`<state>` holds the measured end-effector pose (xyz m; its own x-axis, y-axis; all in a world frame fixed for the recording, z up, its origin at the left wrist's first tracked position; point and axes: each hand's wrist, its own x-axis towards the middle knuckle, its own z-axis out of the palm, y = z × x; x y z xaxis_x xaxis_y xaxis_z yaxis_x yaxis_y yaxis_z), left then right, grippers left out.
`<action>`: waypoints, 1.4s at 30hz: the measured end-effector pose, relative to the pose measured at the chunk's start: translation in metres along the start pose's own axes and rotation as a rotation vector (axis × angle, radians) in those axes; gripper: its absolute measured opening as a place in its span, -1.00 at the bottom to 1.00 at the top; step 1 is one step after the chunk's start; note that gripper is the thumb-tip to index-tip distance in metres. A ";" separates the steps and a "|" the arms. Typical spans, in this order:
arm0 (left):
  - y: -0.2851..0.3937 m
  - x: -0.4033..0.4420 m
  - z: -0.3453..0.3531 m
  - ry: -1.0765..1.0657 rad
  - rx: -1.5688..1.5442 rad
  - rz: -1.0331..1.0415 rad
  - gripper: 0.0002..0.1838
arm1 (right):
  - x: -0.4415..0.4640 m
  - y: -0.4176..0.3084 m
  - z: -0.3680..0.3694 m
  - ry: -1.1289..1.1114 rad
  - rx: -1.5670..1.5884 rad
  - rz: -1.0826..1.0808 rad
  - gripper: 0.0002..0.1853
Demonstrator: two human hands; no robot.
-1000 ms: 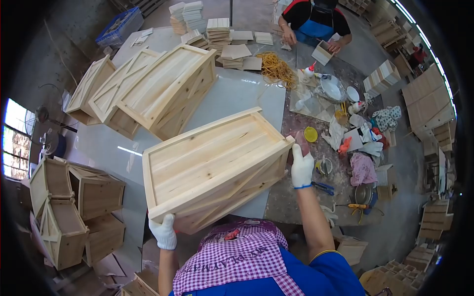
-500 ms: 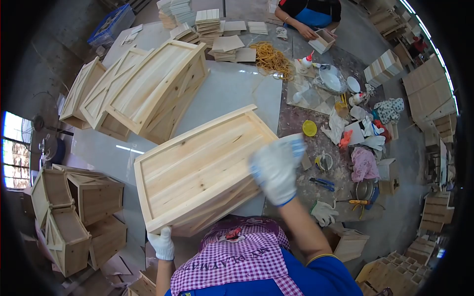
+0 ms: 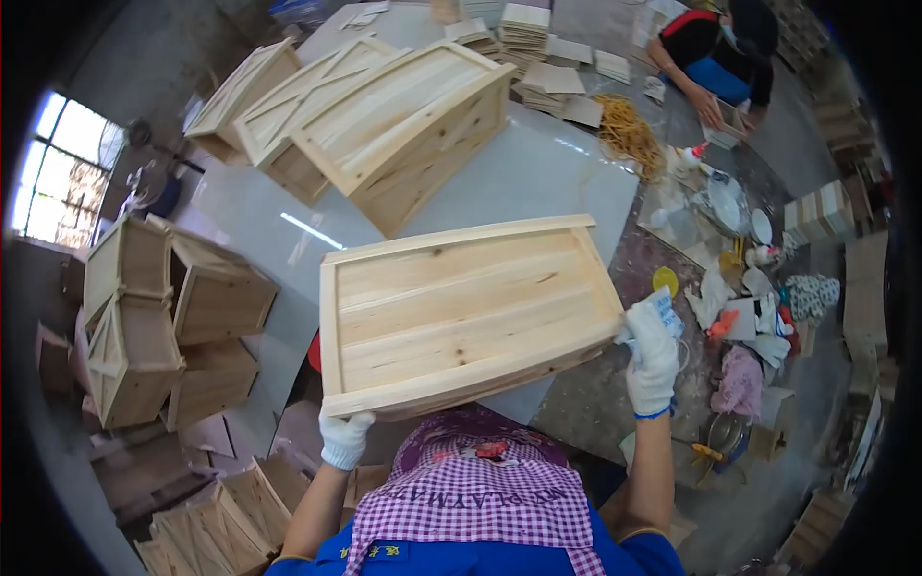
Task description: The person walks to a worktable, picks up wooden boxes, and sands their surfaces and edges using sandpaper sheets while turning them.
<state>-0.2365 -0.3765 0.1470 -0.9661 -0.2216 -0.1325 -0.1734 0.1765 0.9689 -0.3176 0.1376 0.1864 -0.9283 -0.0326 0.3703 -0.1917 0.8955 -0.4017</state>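
Observation:
A pale wooden crate (image 3: 471, 312) with a raised frame around its plank face is tilted in front of me, over the near edge of the table. My left hand (image 3: 345, 440), in a white knit glove, grips its near left corner from below, with the fingers partly hidden. My right hand (image 3: 653, 365), gloved the same way, is closed at the right end by the near corner. In it is a thin white piece with blue print (image 3: 658, 315), cloth or film, I cannot tell which. It touches the crate's edge.
More wooden crates (image 3: 403, 125) stand on the grey table (image 3: 259, 206) at the back left, others (image 3: 134, 326) beyond its left edge. Thin board stacks (image 3: 525, 29), rubber bands (image 3: 629, 130), a glue bottle (image 3: 691, 154) and rags (image 3: 738, 379) lie right. A co-worker (image 3: 715, 58) handles a small box.
My right hand has come down and right from over the crate's face to its right end. The crate has turned flatter across my view, and my head view has shifted.

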 end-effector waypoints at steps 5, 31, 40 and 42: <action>0.010 -0.023 0.023 0.024 -0.054 0.084 -0.02 | -0.057 0.065 0.008 -0.091 -0.035 0.391 -0.48; -0.019 -0.026 0.004 -0.197 0.177 0.148 -0.42 | -0.103 -0.232 0.095 -0.118 0.041 -0.443 -0.42; -0.017 -0.018 -0.002 -0.276 0.101 0.232 -0.39 | -0.012 -0.228 0.056 0.043 0.081 -0.131 -0.46; -0.016 -0.017 -0.002 -0.282 0.114 0.257 -0.38 | 0.026 -0.267 0.082 -0.024 0.126 -0.126 -0.52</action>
<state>-0.2169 -0.3777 0.1340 -0.9927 0.1126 0.0442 0.0764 0.3004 0.9508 -0.3166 -0.1389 0.2348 -0.9015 -0.1535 0.4047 -0.3443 0.8209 -0.4556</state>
